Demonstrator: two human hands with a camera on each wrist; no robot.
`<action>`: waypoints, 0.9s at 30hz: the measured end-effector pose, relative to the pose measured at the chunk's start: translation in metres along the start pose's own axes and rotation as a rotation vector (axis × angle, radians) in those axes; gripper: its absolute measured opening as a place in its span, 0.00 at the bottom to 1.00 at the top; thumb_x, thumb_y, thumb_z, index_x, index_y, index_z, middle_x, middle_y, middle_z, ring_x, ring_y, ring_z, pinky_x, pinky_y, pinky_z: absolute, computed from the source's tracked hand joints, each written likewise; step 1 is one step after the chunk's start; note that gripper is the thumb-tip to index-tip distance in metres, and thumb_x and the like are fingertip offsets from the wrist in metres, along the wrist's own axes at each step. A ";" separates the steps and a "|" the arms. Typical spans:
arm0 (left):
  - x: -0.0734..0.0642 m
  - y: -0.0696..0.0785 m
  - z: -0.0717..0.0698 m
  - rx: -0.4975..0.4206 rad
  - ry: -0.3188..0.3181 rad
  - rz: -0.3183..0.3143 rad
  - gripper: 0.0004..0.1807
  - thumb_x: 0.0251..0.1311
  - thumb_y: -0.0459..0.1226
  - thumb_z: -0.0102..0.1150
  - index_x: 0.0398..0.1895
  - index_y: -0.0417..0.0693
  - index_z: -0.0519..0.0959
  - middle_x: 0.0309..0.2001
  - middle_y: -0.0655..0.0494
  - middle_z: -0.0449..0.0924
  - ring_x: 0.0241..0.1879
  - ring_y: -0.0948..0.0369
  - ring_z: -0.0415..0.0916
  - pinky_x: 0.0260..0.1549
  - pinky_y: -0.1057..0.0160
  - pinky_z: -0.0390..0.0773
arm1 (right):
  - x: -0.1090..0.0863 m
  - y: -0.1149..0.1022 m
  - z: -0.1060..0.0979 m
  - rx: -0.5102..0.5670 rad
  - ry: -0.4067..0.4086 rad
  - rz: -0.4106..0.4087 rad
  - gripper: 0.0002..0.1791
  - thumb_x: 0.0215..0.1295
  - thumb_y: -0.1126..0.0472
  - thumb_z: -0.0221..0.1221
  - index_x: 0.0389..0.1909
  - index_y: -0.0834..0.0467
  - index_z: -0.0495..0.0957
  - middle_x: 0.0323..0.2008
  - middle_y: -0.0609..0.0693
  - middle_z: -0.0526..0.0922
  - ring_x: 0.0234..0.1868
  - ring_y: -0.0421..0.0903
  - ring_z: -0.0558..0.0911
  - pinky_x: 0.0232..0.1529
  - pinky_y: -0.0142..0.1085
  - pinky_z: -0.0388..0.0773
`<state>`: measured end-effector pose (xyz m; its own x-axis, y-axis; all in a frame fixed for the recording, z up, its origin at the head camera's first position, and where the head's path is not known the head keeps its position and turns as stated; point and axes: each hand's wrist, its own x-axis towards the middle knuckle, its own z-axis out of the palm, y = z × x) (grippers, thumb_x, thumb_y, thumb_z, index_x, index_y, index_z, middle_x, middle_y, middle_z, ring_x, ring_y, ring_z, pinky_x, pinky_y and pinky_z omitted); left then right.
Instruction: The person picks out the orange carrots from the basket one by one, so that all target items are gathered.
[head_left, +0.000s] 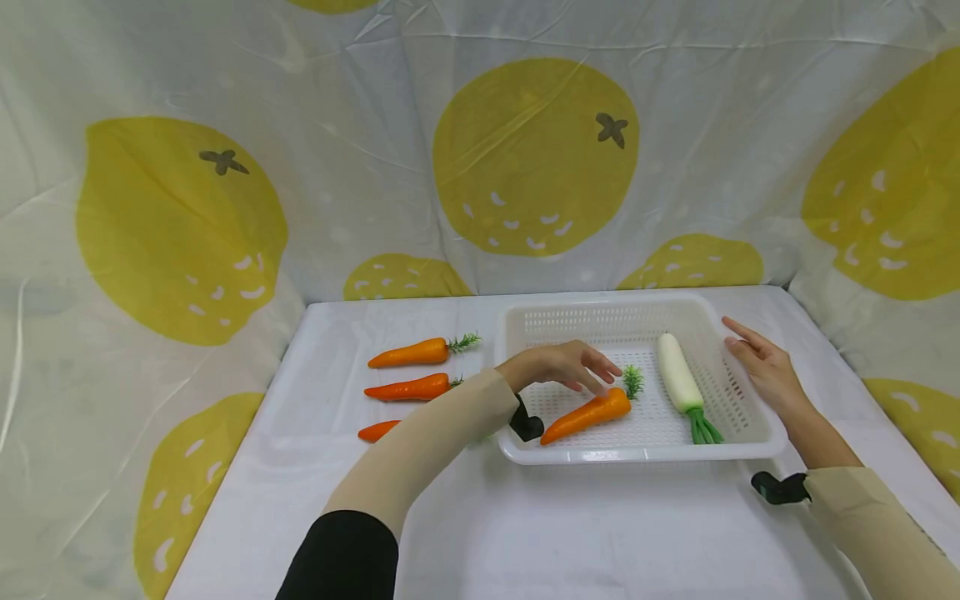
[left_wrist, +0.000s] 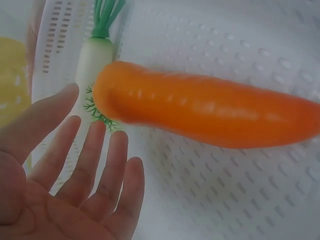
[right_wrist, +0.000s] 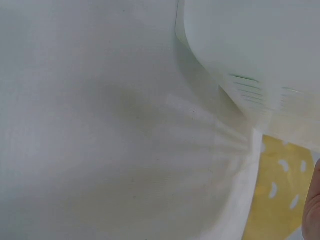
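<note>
My left hand (head_left: pixel 570 365) is over the white basket, above the green-topped end of an orange carrot (head_left: pixel 588 417) lying inside. In the left wrist view, its spread, gently bent fingers (left_wrist: pixel 90 165) are beside the carrot's thick end, with nothing held. At the basket's right side, my right hand (head_left: pixel 768 375) lies along the outside of the rim (head_left: pixel 768 421), fingers extended. Only a sliver of that hand (right_wrist: pixel 312 205) shows in the right wrist view. A white radish (head_left: pixel 678 373) with green stems lies in the basket's right part.
Left of the basket, on the white-covered table (head_left: pixel 600 533), lie an upper carrot (head_left: pixel 411 353), a middle carrot (head_left: pixel 408 388) and a lower carrot (head_left: pixel 377 431), partly hidden by my left sleeve (head_left: pixel 427 450). A lemon-print curtain (head_left: pixel 337 167) hangs behind the table and at its sides.
</note>
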<state>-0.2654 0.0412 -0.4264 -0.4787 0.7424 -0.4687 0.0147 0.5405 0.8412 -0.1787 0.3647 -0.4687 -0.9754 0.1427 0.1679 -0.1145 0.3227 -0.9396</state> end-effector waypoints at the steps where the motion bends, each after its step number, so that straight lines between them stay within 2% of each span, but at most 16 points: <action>1: 0.001 -0.001 0.001 0.003 -0.004 -0.001 0.26 0.61 0.32 0.68 0.64 0.45 0.78 0.55 0.54 0.82 0.48 0.65 0.78 0.58 0.53 0.75 | 0.000 0.000 0.000 0.005 -0.002 0.002 0.25 0.76 0.57 0.55 0.72 0.44 0.69 0.31 0.30 0.78 0.33 0.28 0.73 0.32 0.18 0.70; 9: 0.003 -0.006 0.006 0.043 -0.016 -0.022 0.27 0.59 0.34 0.70 0.63 0.46 0.78 0.53 0.55 0.82 0.45 0.66 0.78 0.55 0.56 0.77 | 0.001 0.001 0.000 0.012 -0.004 0.004 0.25 0.76 0.58 0.54 0.72 0.44 0.69 0.31 0.31 0.78 0.32 0.28 0.72 0.30 0.19 0.69; 15: 0.003 -0.007 0.010 0.115 -0.064 -0.065 0.29 0.57 0.37 0.72 0.64 0.48 0.77 0.52 0.56 0.82 0.44 0.66 0.78 0.53 0.57 0.78 | 0.001 0.002 -0.001 0.005 -0.003 0.003 0.26 0.76 0.58 0.54 0.72 0.45 0.68 0.31 0.30 0.78 0.32 0.29 0.72 0.30 0.20 0.69; 21: 0.003 -0.007 0.014 0.135 -0.124 -0.070 0.29 0.57 0.36 0.72 0.64 0.48 0.77 0.49 0.57 0.82 0.45 0.65 0.78 0.50 0.60 0.79 | 0.000 0.000 0.001 0.015 0.003 0.004 0.25 0.76 0.58 0.55 0.72 0.44 0.69 0.29 0.31 0.78 0.30 0.29 0.73 0.28 0.20 0.70; 27: 0.004 -0.007 0.016 0.169 -0.140 -0.057 0.30 0.58 0.35 0.70 0.66 0.49 0.75 0.50 0.56 0.79 0.44 0.64 0.76 0.47 0.64 0.79 | 0.000 -0.001 0.000 0.022 0.005 0.018 0.25 0.76 0.57 0.55 0.72 0.44 0.69 0.31 0.30 0.79 0.31 0.28 0.74 0.29 0.19 0.71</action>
<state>-0.2530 0.0471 -0.4387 -0.3566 0.7501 -0.5569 0.1436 0.6330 0.7607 -0.1790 0.3642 -0.4682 -0.9764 0.1529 0.1528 -0.1016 0.2991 -0.9488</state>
